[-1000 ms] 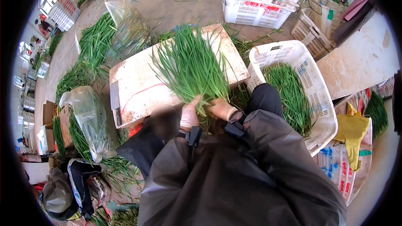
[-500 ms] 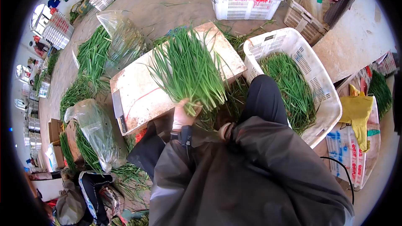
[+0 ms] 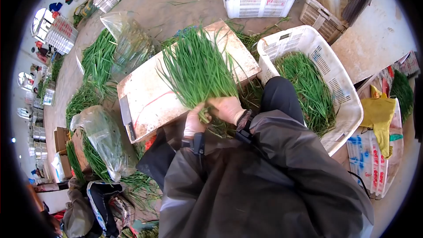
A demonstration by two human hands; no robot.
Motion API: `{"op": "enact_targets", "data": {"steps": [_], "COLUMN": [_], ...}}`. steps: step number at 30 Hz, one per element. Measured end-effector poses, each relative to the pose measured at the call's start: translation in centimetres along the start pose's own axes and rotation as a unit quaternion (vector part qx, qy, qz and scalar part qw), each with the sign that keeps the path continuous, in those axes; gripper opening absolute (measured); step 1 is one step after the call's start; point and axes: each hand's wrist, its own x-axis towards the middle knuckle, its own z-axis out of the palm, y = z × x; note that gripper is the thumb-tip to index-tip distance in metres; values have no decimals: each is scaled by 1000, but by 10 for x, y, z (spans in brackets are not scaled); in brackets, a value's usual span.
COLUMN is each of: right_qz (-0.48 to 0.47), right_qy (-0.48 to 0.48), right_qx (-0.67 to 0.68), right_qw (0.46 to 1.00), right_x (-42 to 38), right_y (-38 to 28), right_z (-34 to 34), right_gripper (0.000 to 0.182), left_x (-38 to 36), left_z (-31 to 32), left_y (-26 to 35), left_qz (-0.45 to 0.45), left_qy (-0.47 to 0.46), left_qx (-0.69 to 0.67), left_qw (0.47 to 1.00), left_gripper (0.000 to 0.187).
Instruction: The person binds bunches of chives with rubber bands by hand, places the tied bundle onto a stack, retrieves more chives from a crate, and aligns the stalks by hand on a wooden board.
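Observation:
A large bunch of long green stalks (image 3: 196, 68) lies fanned over a stained white board (image 3: 150, 101), its cut ends towards me. My left hand (image 3: 194, 121) is closed round the lower ends at the board's near edge. Close beside it, my right hand (image 3: 227, 109) is closed on the right part of the same ends, its fingertips hidden among the stalks. A knife (image 3: 126, 117) with a dark handle rests at the board's left end. To the right stands a white crate (image 3: 348, 105) holding more green stalks (image 3: 306, 90).
Plastic bags (image 3: 105, 141) with stalks lie to the left. Stacked white crates (image 3: 260, 4) stand at the back. A yellow cloth (image 3: 379, 117) hangs over a crate at the right. A person in black trousers (image 3: 101, 207) is at lower left; others are far off.
My right hand has come up from my lap to the stalk ends, next to my left hand. My left hand still holds the bunch. The view has shifted slightly.

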Motion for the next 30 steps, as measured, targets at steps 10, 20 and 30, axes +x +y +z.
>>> {"op": "enact_targets", "data": {"steps": [10,20,30], "right_qz": [-120,122,252], "right_qy": [-435,-129,-14], "right_qx": [-67,92,135], "right_qw": [890,980,958], "right_x": [-49,-4,23], "right_y": [-18,-25,12], "right_z": [-4,5,31], "right_gripper": [23,23,26], "left_x": [1,-6,-24], "left_z": [-9,-10,-6], "left_y": [20,29,42], "left_qz": [45,-28,-35], "left_qy": [-27,-66,-182], "left_qx": [9,-56,-146], "left_qw": [999,996,972], "left_gripper": [13,19,21]}}
